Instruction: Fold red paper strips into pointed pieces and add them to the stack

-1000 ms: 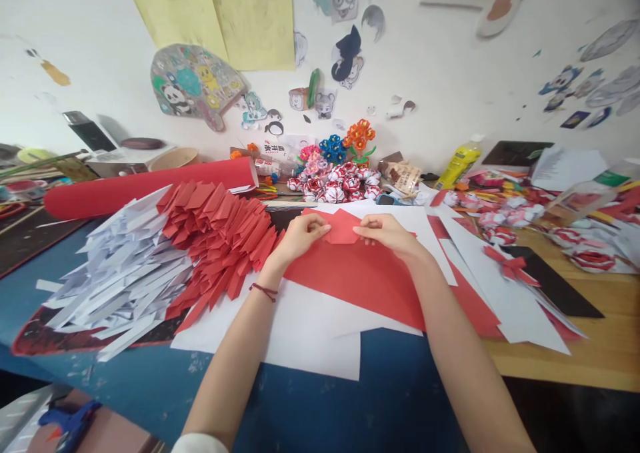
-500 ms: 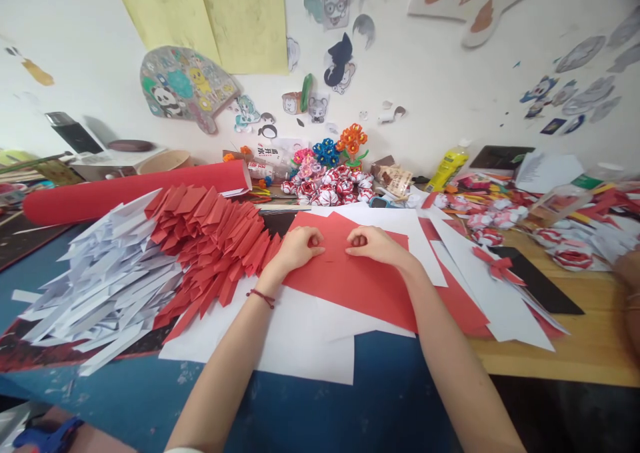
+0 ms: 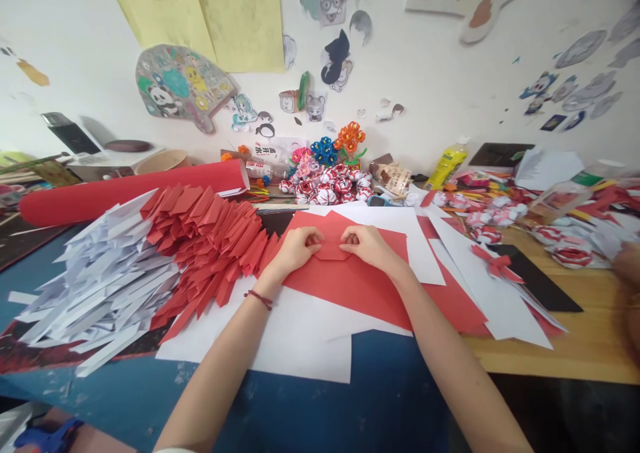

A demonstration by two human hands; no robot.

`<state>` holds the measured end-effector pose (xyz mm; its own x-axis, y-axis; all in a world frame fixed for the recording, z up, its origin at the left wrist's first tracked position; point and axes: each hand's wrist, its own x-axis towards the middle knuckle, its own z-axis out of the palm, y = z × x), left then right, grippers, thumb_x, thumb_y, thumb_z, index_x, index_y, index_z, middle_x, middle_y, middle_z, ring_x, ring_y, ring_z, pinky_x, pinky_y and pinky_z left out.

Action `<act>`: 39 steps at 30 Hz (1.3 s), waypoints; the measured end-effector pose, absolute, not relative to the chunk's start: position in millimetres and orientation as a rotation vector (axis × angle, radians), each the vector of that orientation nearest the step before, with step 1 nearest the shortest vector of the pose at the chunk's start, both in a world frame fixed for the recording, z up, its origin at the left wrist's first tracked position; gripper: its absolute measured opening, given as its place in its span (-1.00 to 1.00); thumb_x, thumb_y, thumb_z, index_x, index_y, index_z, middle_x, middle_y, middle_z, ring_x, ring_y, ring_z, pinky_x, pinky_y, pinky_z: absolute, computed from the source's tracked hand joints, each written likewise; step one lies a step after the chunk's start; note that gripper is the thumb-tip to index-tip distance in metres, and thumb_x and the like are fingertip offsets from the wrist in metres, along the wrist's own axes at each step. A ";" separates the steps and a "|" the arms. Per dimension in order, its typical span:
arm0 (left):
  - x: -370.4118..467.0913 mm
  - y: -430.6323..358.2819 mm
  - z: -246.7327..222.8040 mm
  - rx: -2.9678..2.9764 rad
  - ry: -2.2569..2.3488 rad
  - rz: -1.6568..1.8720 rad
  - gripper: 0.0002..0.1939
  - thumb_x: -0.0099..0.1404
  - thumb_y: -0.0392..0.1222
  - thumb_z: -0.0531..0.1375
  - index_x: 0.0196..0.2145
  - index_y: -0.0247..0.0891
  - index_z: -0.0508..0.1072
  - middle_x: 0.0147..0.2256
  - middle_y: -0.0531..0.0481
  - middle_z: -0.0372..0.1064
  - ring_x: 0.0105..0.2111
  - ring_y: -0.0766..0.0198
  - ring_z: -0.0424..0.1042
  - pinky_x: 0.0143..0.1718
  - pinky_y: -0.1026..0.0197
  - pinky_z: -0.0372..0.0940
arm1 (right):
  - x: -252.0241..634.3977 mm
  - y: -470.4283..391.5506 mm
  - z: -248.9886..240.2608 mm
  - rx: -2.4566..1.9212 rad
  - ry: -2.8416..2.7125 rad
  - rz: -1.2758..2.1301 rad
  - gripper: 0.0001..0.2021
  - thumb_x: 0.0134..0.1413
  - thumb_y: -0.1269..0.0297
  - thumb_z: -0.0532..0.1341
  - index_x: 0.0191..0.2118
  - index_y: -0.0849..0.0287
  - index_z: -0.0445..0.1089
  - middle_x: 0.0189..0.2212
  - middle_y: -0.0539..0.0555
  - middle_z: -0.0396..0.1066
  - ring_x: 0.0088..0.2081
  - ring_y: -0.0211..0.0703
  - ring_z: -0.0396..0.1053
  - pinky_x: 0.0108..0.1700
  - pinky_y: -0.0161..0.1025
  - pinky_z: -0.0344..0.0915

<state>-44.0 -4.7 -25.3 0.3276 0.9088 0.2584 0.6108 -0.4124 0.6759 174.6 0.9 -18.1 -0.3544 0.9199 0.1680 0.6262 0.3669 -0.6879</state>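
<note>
A small folded piece of red paper is pinched between my two hands, just above the stack of red sheets. My left hand grips its left end with thumb and fingers closed. On its right end my right hand has the same closed pinch. Beneath lie large red sheets over white sheets. To the left of my left hand, a heap of folded red paper strips rests beside a heap of folded white strips.
Behind the heaps lies a red paper roll. Red-and-white paper flowers cluster at the back near a yellow bottle. White sheets, a red bow-like piece and black card lie right. Another person's hand shows at the right edge.
The small red paper now shows a raised, folded band between my fingers, where before it looked nearly flat. My right hand has shifted slightly left, closer to my left hand.
</note>
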 end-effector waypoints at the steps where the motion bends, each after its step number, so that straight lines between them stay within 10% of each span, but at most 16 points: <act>1: -43.7 -5.3 -25.8 2.160 1.332 0.873 -0.81 0.13 -0.41 0.23 -0.27 -0.28 0.53 -0.38 0.02 0.50 -0.39 0.33 0.41 -0.30 0.30 0.28 | 173.8 1.1 -19.3 -1.337 -2.090 0.698 -0.95 -0.01 0.38 0.32 -0.40 0.19 0.43 -0.51 -0.01 0.41 -0.44 -0.21 0.35 -0.39 -0.29 0.20; 39: -32.5 -41.0 -16.1 2.922 1.528 0.410 -0.77 0.38 -0.28 0.09 -0.29 -0.27 0.56 -0.39 -0.13 0.50 -0.38 0.20 0.38 -0.44 0.20 0.07 | 155.2 -44.6 -5.8 -1.235 -2.671 -0.407 -0.73 0.10 0.70 0.08 -0.32 0.27 0.46 -0.39 0.14 0.34 -0.31 -0.05 0.26 -0.32 -0.15 0.11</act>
